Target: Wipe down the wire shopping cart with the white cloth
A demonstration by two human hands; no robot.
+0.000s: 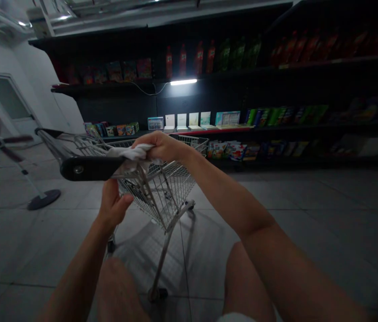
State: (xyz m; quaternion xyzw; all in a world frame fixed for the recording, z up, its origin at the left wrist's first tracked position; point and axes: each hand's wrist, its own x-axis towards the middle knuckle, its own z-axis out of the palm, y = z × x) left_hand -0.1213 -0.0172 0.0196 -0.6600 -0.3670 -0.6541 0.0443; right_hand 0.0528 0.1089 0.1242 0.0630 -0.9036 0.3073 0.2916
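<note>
My right hand [162,146] is closed on a bunched white cloth [137,153], pressing it against the top rear edge of a wire shopping cart [175,179], beside the black end of its handle [91,168]. Below that black end is my left hand [113,205], raised against the cart's near side. Its thumb stands out to the right, while the fingers disappear behind the handle, so their grip is hidden. The cart is on its wheels, turned at an angle in front of my knees.
Behind the cart run dark shelves [115,107] with bottles, boxes and packets, lit by a tube light [183,82]. A standing fan [43,199] is at the left, on the grey tiled floor [296,250]. My bare knees [247,277] are close below the arms.
</note>
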